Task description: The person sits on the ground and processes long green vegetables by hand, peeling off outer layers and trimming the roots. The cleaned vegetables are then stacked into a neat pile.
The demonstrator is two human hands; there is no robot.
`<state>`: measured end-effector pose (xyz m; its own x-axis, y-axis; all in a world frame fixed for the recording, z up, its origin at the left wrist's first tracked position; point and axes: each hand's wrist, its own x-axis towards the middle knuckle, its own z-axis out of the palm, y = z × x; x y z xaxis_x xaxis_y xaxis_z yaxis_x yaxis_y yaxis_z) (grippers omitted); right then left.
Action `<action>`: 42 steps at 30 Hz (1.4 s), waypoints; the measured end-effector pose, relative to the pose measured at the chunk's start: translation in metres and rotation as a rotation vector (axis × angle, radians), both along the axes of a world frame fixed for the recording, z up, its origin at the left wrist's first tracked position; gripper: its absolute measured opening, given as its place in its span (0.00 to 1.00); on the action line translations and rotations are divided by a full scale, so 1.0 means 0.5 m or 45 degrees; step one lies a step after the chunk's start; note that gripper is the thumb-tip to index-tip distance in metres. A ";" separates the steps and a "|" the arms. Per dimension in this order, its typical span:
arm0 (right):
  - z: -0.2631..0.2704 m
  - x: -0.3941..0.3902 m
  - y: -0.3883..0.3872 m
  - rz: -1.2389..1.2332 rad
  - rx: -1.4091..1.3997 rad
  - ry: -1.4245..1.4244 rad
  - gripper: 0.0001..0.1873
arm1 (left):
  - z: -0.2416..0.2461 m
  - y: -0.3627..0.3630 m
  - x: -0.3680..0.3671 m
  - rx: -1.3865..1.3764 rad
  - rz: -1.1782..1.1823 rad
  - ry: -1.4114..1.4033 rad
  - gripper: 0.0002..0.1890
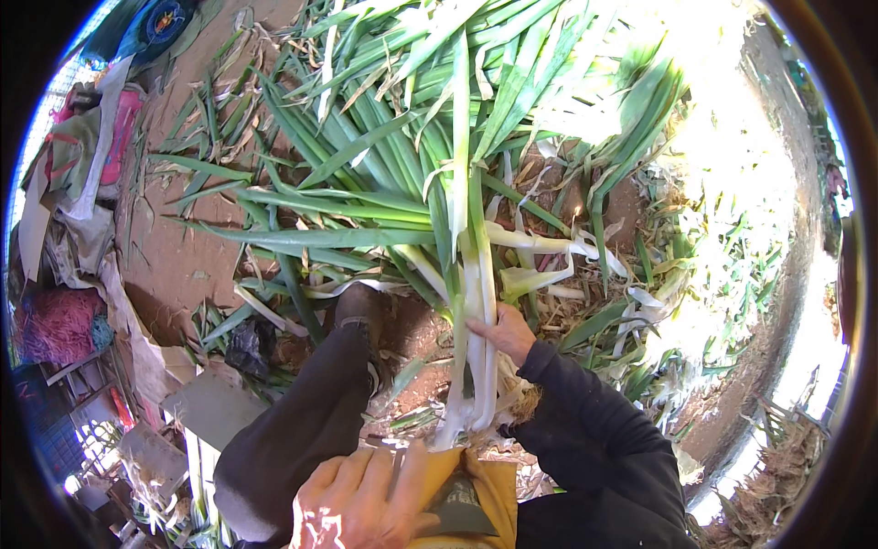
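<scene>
My right hand (506, 334) is closed around the white shanks of several large green onions or leeks (473, 274). They stand lengthwise before me, leaves away from me and root ends close to a yellow cloth or bag (491, 480) at my lap. Low in the view is my left hand (363, 497), back upwards, over the yellow cloth's left side. A narrow grey strip shows between its fingers; what it is, and whether the hand grips it, cannot be told. Beyond the held stalks lies a large heap of green leafy stalks (384, 165), partly in glaring sunlight.
Bare reddish soil (185, 206) shows at the left, with bags, cloths and a pink object (122, 137) along the edge. A black plastic scrap (250, 346) lies beside my trouser leg. Peeled leaves litter the ground at the right; a root pile (775, 487) sits lower right.
</scene>
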<state>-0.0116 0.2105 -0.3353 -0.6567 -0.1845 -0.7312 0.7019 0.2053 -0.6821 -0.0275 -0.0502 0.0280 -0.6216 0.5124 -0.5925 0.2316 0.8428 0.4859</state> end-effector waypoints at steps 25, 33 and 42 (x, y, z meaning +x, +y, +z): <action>0.581 0.334 -0.185 -0.662 0.037 0.867 0.06 | -0.108 -0.051 0.203 0.603 -0.039 1.345 0.22; 0.632 0.406 -0.224 -0.132 0.392 1.253 0.21 | -0.084 0.019 0.126 2.191 0.787 -0.819 0.18; 0.608 0.445 -0.218 -0.771 -0.753 0.689 0.21 | -0.061 0.030 0.126 2.201 1.082 -1.055 0.21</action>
